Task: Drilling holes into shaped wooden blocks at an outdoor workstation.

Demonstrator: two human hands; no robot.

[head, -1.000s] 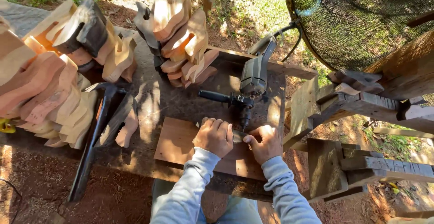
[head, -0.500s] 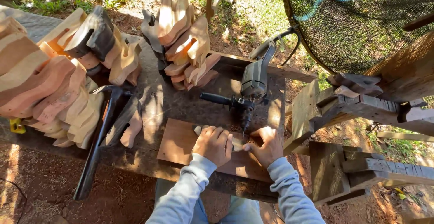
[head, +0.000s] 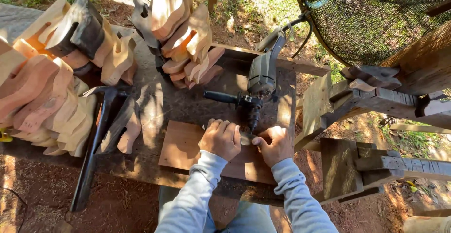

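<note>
My left hand (head: 220,139) and my right hand (head: 275,144) both grip a small flat piece (head: 246,138) held between them on a reddish wooden board (head: 183,148). The piece sits right under the nose of a grey electric drill (head: 260,80) that lies on the dark workbench (head: 188,101), its black side handle (head: 221,97) pointing left. Most of the small piece is hidden by my fingers. My sleeves are light grey.
Stacks of cut wooden shapes (head: 183,35) stand behind the board and fill the left side (head: 42,96). A long dark tool (head: 94,143) leans at the bench's left. Rough wooden frames (head: 366,101) and a net-covered drum (head: 376,12) stand on the right.
The view has shifted slightly. My hands stay on the small piece at the drill's nose, with hardly any movement.
</note>
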